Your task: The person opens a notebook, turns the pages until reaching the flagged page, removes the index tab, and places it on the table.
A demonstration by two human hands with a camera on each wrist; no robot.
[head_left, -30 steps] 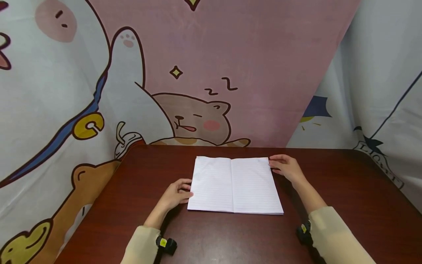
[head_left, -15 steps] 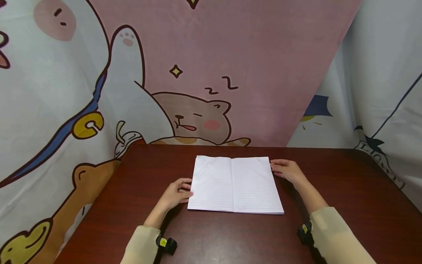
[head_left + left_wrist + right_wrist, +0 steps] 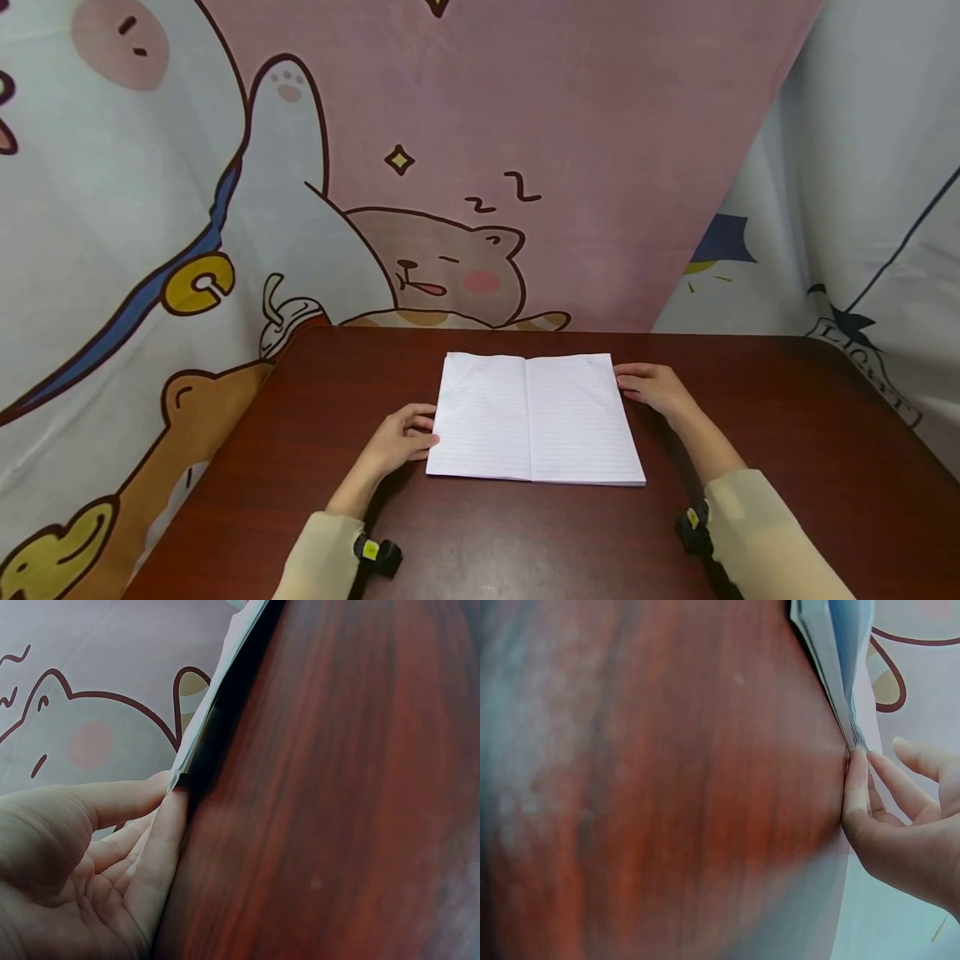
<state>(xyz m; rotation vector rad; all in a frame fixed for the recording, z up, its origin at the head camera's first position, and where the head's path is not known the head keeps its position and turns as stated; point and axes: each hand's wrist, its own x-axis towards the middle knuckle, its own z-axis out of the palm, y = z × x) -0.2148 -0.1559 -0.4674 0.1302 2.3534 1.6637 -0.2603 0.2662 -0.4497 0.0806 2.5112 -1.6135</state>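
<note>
An open notebook [image 3: 480,417] with lined, blank pages lies flat on the brown table [image 3: 465,542]. At its left edge, my left hand [image 3: 397,442] pinches the side between thumb and fingers; the left wrist view shows the fingertips of that hand [image 3: 97,855] meeting on the notebook's edge [image 3: 202,724]. My right hand [image 3: 660,390] is at the upper right edge. Seen from the right wrist, this hand [image 3: 907,817] pinches the edge of the notebook [image 3: 829,667] with thumb and a finger, and some pages are fanned slightly apart above the grip.
Behind the table hangs a pink and white cloth [image 3: 600,167] printed with cartoon animals. Another white cloth [image 3: 870,150] hangs at the right. Dark devices are strapped at the left wrist [image 3: 378,557] and the right wrist [image 3: 693,529].
My right hand has moved slightly down along the notebook's right edge, its fingers now straighter and closer together. The left hand and the notebook have hardly moved.
</note>
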